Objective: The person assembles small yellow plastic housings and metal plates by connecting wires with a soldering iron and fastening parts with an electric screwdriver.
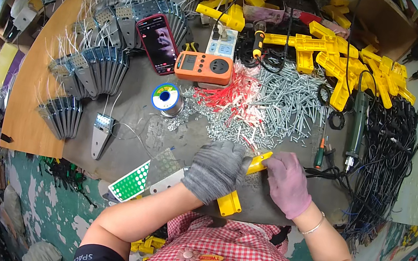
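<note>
My left hand (215,170), in a grey knitted glove, is wrapped round the middle of a long yellow plastic housing (230,204). One end of the housing sticks out below the glove, the other towards the upper right. That upper end is pinched by my right hand (289,184), in a pink glove; its fingertips are partly hidden. Short red and white wires (253,147) show by this end. Left of the grey glove lie a grey metal plate (168,181) and a green-and-white dotted card (131,181), partly under a clear sheet.
Metal plates with white wires (90,70) stand in rows at left. A solder spool (166,100), orange meter (202,68) and phone (157,43) sit mid-table. Beyond are piled screws (293,100) and yellow housings (336,49). An electric screwdriver (357,126) and black cables (389,164) lie right.
</note>
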`<state>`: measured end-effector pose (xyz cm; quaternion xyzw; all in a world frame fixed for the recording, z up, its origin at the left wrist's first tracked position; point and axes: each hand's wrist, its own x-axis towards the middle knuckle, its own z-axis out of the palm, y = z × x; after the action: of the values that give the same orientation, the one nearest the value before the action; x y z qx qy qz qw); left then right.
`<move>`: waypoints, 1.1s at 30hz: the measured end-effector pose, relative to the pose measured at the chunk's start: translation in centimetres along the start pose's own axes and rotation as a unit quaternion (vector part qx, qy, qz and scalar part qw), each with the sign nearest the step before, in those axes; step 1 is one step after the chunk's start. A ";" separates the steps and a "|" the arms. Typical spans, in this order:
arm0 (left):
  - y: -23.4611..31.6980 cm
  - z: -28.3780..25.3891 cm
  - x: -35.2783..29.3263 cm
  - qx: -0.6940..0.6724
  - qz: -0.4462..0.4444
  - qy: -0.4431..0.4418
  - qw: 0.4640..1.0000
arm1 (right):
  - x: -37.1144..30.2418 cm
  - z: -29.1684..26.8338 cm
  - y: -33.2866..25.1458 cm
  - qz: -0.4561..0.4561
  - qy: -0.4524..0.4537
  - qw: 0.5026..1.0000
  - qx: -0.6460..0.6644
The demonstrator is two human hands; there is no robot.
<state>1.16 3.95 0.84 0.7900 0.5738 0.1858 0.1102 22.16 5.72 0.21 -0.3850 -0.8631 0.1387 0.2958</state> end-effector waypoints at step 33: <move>1.3 0.1 -1.1 -0.044 0.027 -0.055 0.997 | 1.6 -2.2 5.7 0.146 0.018 0.988 -0.052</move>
<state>1.99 2.52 1.09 0.8089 0.5363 0.1695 0.1710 25.98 10.71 -0.07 -0.5244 -0.7980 0.1289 0.2676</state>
